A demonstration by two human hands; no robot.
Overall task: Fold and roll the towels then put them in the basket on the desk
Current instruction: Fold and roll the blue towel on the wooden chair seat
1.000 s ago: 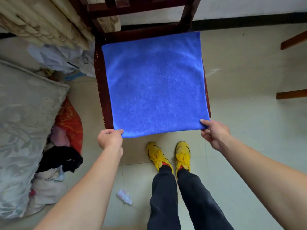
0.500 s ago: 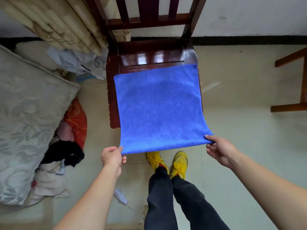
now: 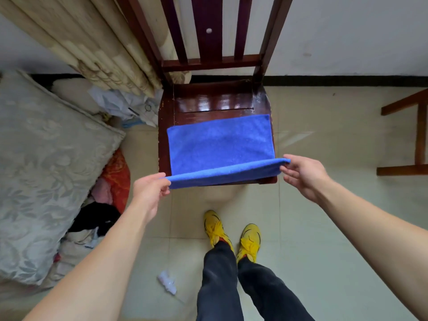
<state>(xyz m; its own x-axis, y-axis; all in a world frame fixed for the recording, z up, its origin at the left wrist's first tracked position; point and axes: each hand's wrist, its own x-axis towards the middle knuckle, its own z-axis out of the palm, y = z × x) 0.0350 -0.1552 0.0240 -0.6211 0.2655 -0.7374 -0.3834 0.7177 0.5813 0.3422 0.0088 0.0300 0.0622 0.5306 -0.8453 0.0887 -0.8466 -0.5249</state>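
Observation:
A blue towel lies on the seat of a dark red wooden chair, its far edge flat on the wood. My left hand pinches the near left corner and my right hand pinches the near right corner. Both hold the near edge lifted above the seat's front, so the towel curves up toward me. No basket or desk is in view.
A pale patterned cushion and a heap of clothes lie on the floor at the left. Curtains hang at the back left. Another wooden frame stands at the right. A small plastic bottle lies by my yellow shoes.
The towel has been drawn toward me along the seat, baring the glossy back of the chair. Both hands have lifted its near edge up off the front.

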